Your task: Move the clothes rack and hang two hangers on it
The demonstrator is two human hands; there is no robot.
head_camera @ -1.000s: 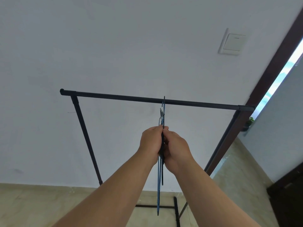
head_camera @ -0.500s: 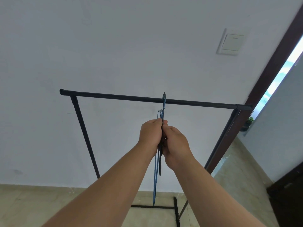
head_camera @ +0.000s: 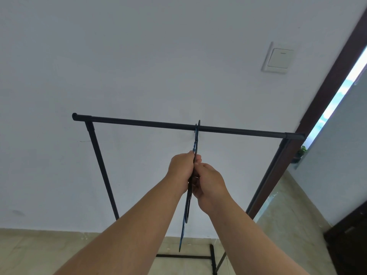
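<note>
A black clothes rack stands against the white wall, its top bar running left to right. Two thin hangers, one blue and one black, are seen edge-on and pressed together. Their hooks reach the bar right of its middle, and the hooks overlap the bar there. My left hand grips the hangers from the left, just below the hooks. My right hand grips them from the right, slightly lower. Both hands sit below the bar.
A white wall switch is up on the right. A dark brown door frame runs beside the rack's right post, with a bright window gap beyond. A dark cabinet stands at the lower right. Beige tile floor lies below.
Both hands have lifted the hangers a little. The hooks now overlap the bar, and the hangers' lower ends have swung slightly left.
</note>
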